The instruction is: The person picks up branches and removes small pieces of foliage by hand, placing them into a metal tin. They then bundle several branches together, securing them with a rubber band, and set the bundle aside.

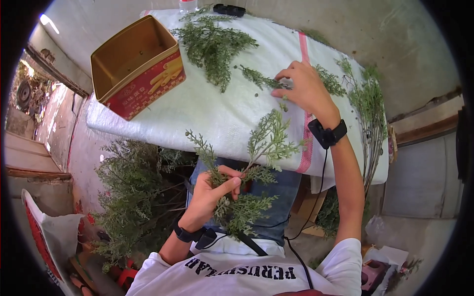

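Observation:
My left hand (210, 195), closed, grips a leafy evergreen branch (269, 143) by its stem above my lap; its scaly green sprays fan out around the fingers. Out over the white-covered table, my right hand (306, 89) is lowered with thumb and index finger apart. A small cut evergreen sprig (259, 77) reaches between those fingertips, and I see no firm grip on it. Small round green cones (256, 94) lie on the cover close by. To the left stands an open square tin (148, 86), red outside and gold inside, with a few small bits at its bottom.
A heap of evergreen sprigs (215, 47) lies beyond the tin. Long-stemmed branches (368, 108) rest along the table's right end. More bushy branches (131, 192) fill the floor at left. A black object (229, 10) and a clear bottle (188, 5) stand at the far edge.

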Demonstrator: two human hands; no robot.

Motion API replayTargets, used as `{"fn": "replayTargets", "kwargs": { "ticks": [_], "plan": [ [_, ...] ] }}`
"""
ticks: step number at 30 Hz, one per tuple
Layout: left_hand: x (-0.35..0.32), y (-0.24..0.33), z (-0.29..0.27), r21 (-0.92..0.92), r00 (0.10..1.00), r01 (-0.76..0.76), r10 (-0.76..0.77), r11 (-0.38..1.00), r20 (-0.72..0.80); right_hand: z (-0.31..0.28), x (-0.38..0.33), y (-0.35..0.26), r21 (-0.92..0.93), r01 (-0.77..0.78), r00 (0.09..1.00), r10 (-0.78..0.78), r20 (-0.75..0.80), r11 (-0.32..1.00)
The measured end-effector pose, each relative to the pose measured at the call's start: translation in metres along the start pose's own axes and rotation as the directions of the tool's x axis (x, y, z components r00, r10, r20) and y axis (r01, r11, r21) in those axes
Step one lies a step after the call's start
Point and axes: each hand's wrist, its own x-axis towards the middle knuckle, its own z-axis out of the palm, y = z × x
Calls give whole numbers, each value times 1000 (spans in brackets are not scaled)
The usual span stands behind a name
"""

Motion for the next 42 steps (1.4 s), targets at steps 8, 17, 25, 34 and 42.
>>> {"fn": "replayTargets", "kwargs": {
  "ticks": [8,17,25,34,42],
  "plan": [
    [4,1,1,-75,999,-41,42,996,18,-7,-6,4,-12,77,995,-76,67,997],
    [5,-6,1,-114,999,7,-2,993,45,10,30,-49,287,337,941,-315,-120,897],
    [1,-5,-5,-127,997,5,5,992,76,8,40,-64,400,360,904,-420,73,843],
    [-5,-1,-2,-106,993,-120,120,987,-10,-63,-9,-60,477,184,867,86,-490,860],
    [24,-1,14,53,963,-221,227,974,-146,-57,-113,-107,334,10,783,201,-588,942]
  ]
}}
